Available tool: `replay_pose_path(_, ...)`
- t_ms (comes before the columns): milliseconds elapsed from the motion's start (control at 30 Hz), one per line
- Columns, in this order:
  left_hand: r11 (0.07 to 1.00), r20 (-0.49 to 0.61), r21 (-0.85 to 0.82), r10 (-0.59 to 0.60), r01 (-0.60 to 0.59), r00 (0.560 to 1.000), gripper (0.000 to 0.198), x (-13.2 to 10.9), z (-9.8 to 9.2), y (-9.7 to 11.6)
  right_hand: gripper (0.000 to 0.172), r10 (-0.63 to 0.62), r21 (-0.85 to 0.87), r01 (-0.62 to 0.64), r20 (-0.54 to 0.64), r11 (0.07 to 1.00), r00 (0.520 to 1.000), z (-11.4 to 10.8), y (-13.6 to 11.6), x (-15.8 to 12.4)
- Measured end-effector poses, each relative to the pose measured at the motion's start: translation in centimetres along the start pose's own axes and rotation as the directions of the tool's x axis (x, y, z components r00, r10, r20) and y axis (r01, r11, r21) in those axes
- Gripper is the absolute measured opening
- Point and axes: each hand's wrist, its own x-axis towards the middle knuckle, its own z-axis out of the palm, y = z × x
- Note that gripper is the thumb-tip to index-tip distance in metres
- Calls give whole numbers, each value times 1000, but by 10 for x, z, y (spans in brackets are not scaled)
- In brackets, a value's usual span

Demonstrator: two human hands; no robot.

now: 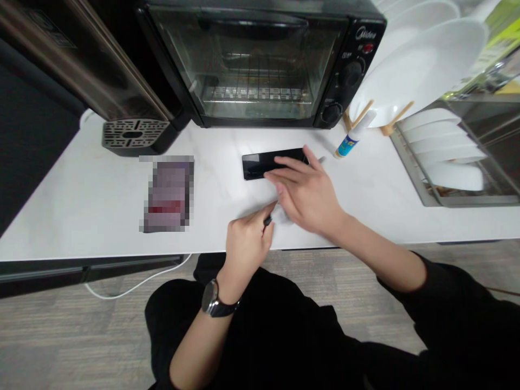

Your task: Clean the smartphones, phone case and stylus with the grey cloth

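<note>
A black phone (260, 163) lies flat on the white counter (81, 200) in front of the toaster oven. My right hand (306, 192) hovers over the phone's right end, fingers spread and pointing left, nothing gripped. My left hand (246, 244), with a wristwatch, is pinched on a small dark object (267, 220) near the counter's front edge, just below the right hand. A pale cloth or wipe (284, 216) seems to lie under the right hand, mostly hidden.
A black toaster oven (260, 59) stands at the back, a dark appliance (134, 135) to its left. A small spray bottle (348, 142) lies beside the oven. White plates fill a dish rack (410, 162) at right. A blurred rectangular item (167, 194) lies at left.
</note>
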Motion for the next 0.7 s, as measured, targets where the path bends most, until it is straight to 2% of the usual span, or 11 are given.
replay_pose_path(67, 998, 23, 60, -3, 2, 1000, 22, -1, 1, -3, 45, -112, -1, 112, 38, 994, 993, 7, -29, 0)
replay_pose_path(133, 997, 41, 79, -9, 6, 999, 25, -2, 1, -5, 47, -169, 0, 169, 58, 986, 984, 9, -39, 1)
replay_pose_path(200, 997, 44, 79, -15, 11, 999, 26, -3, 0, -4, 47, -147, 4, 147, 55, 989, 988, 7, -25, 2)
replay_pose_path(333, 1000, 31, -17, -24, 25, 999, 27, -2, -1, 2, 45, 44, 4, -43, -7, 999, 999, -4, 31, 6)
replay_pose_path(400, 998, 14, -64, -21, 22, 1000, 31, -1, 0, 3, 45, 102, -7, -102, -45, 995, 994, -7, 39, 6)
replay_pose_path(467, 999, -5, -47, -12, 11, 1000, 29, -1, 1, 2, 44, 84, -15, -85, -59, 996, 995, -5, 24, 4)
replay_pose_path(600, 998, -19, 55, 37, -36, 999, 28, -2, 0, -4, 44, -89, 6, 89, 14, 996, 996, 7, -33, 0)
replay_pose_path(667, 997, -10, 69, 43, -42, 999, 29, -3, -2, -5, 45, -135, 21, 135, 36, 991, 990, 9, -42, 0)
replay_pose_path(700, 997, -5, 71, 37, -36, 999, 29, -3, -2, -5, 44, -131, 25, 130, 36, 991, 991, 9, -38, 0)
